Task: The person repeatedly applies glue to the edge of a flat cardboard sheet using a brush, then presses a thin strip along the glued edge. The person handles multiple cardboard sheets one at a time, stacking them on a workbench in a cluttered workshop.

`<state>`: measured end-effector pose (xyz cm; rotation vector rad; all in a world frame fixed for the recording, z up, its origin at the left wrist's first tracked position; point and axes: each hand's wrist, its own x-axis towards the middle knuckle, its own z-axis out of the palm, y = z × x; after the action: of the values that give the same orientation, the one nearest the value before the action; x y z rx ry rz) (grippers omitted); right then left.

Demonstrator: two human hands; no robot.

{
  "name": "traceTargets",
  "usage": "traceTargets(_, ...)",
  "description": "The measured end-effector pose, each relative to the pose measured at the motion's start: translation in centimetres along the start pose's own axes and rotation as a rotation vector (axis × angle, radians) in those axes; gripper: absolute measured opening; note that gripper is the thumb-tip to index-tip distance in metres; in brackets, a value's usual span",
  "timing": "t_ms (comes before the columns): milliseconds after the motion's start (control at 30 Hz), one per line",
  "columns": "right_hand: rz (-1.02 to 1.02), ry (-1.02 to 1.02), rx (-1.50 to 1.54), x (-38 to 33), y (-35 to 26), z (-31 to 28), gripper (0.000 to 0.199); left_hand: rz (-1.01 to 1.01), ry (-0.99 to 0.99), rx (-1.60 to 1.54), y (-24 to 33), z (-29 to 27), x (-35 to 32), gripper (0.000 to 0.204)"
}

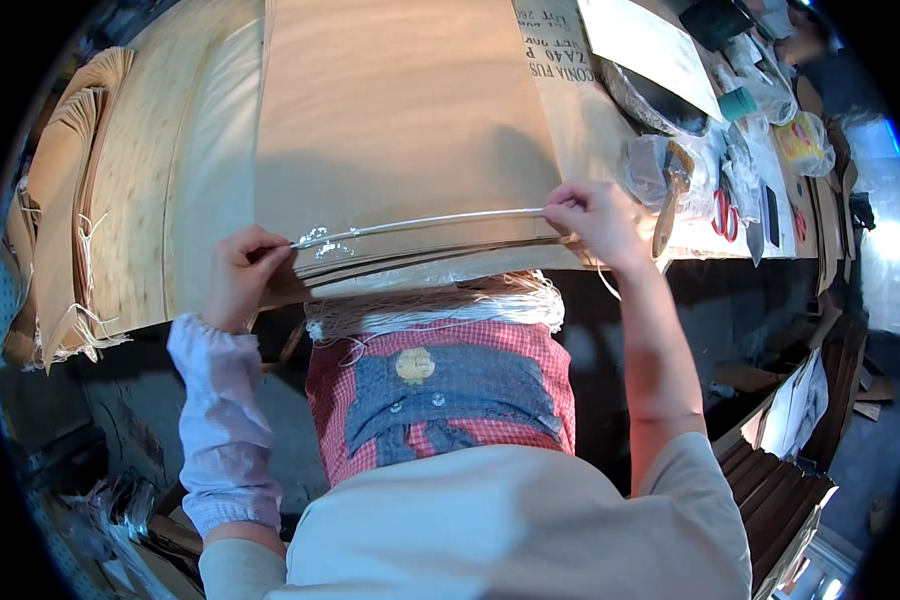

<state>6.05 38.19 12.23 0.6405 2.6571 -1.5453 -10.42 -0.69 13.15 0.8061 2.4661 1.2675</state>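
Observation:
A white string is stretched nearly straight across the near edge of a stack of large brown paper sheets. At its left end my left hand pinches it between thumb and fingers. My right hand pinches the other end, a little higher, and a loose tail hangs below it. Small white smears lie on the paper under the string's left part. Close to my body, a thick bundle of white strings lies across my waist, above a red-checked and denim apron.
At the left stands a stack of brown paper bags with white strings. To the right are a dark bowl under a white sheet, a wooden-handled brush, red-handled scissors and a yellow packet. Folded brown stacks stand at lower right.

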Motion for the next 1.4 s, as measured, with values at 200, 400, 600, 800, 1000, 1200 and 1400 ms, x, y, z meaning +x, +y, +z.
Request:
traceTargets(200, -0.333, 0.313, -0.388, 0.2, 3.3, 2.5, 0.015, 0.108, 0.189, 0.323, -0.7, 1.8, -0.8, 0.011)
traceTargets(400, 0.206, -0.116, 0.439, -0.3, 0.6, -0.1, 0.024, 0.506, 0.243, 0.871, 1.3, 2.1, -1.1, 0.019)
traceTargets(600, -0.293, 0.371, -0.319, -0.4, 1.1, 3.4, 0.028, 0.272, 0.237, 0.26, 0.1, 3.2, -1.7, 0.028)
traceTargets(800, -0.888, 0.17, -0.493, -0.2, -0.7, 3.8, 0.011, 0.268, -0.222, 0.259, 0.4, -0.3, -0.9, 0.032)
traceTargets(1000, -0.12, 0.111, -0.036, 1.6, -1.3, 4.2, 0.011, -0.284, -0.133, 0.172, -0.8, -0.5, 1.7, 0.022)
traceTargets(1200, -0.353, 0.369, -0.596, 1.6, -0.6, 6.3, 0.018, -0.139, 0.131, 0.614, -0.3, 2.2, 0.4, 0.014)
traceTargets(1400, -0.473, 0.2, -0.797, -0.2, -3.7, 12.9, 0.053, 0.461, 0.09, 0.582, 4.2, 6.5, -0.7, 0.059)
